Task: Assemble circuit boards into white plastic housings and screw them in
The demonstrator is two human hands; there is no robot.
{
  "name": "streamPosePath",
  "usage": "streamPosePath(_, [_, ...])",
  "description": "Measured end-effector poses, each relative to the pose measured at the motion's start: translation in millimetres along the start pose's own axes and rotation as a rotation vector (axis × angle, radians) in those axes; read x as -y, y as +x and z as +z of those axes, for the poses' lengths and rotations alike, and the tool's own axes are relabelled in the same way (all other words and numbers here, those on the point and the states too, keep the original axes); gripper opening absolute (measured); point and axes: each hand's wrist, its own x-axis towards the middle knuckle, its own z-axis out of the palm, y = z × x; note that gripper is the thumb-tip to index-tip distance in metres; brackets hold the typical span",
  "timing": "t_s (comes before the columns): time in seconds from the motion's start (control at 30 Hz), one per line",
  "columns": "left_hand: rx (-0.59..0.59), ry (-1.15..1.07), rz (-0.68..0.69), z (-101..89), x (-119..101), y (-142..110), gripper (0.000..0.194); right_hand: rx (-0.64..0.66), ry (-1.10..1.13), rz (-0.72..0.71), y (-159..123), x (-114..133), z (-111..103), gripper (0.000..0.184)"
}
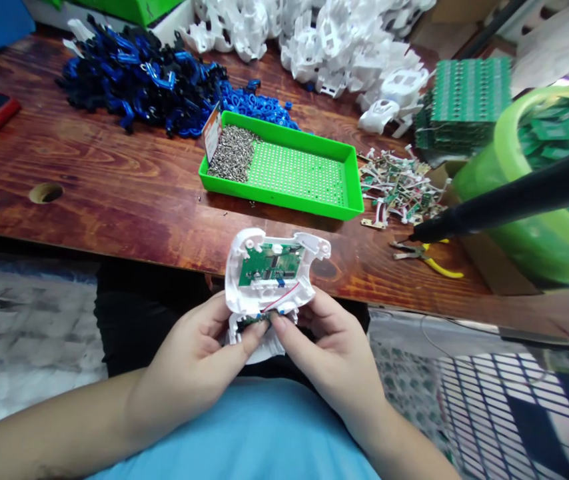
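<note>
Over my lap, just off the table's front edge, I hold a white plastic controller shell (233, 280) with both hands. A green circuit board (284, 262) sits inside it, and a red wire (283, 295) runs across its lower part. My left hand (199, 353) grips the left side, its thumb on the lower section. From the right, my right hand (332, 350) holds it, thumb tip close to the left thumb. Both thumbs press near a small board at the bottom, which they partly cover.
On the wooden table (114, 200) stands a green tray (284, 197) of screws. Behind it lie blue and black parts (139, 80) and white shells (334, 47). To the right are wired boards (399, 183), yellow-handled cutters (429, 258), a black screwdriver (489, 200), stacked boards (472, 90) and a green bin (509, 200).
</note>
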Motion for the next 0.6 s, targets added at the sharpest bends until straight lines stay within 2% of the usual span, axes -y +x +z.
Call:
streamPosePath(0.17, [0.008, 0.059, 0.038, -1.7, 2.6, 0.5, 0.02, 0.007, -0.074, 0.004, 1.1, 4.3, -1.9, 0.009])
streamPosePath(0.4, [0.049, 0.162, 0.152, -6.9, 5.5, 1.4, 0.018, 0.004, -0.032, 0.022, 1.1, 3.8, -1.5, 0.011])
streamPosePath(0.6, [0.093, 0.02, 0.086, -3.4, 2.2, 2.5, 0.016, -0.008, -0.003, 0.016, 1.5, -2.8, 1.1, 0.016])
